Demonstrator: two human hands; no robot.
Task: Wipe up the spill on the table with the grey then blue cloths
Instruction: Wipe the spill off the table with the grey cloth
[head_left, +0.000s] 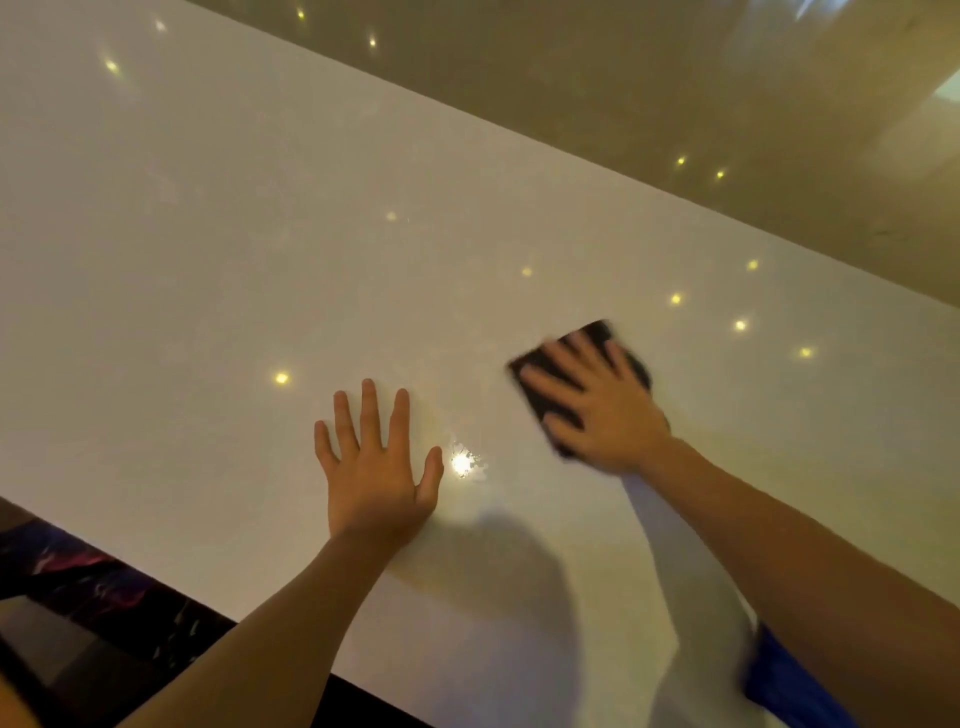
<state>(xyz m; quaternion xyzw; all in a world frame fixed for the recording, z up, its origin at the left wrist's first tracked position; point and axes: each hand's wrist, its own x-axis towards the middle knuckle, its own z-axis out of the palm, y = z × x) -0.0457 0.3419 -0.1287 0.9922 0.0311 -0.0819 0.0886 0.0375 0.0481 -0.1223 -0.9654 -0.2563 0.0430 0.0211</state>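
Steadily Does It — Grey Cloth Over the Wet Patch

Currently wiping with the grey cloth (579, 371), a dark folded square lying flat on the white desk (208, 260). Right hand (597, 405) spread wide on top of it, fingers fanned, palm pressing down — blurred, so likely mid-stroke. Left hand (376, 462) flat on the desk too, fingers spread, holding nothing, seemingly bracing. Just beside the left thumb, a small glinting wet patch, the spill (465, 463), lying between the two hands and apart from the cloth.

To do the step well: keep the palm flat and the pressure even, so the whole face of the cloth meets the surface. Draw the cloth toward the wet patch rather than pushing liquid outward toward the near edge. Overlap strokes; lift and refold if the underside soaks through. Keep the left hand clear of the wet spot to avoid smearing it.

Blue cloth (795, 686) waiting at the lower right by the near edge, partly hidden under the right forearm — best left untouched until the grey pass is done. Glare from the light reflections makes any thin film hard to judge.
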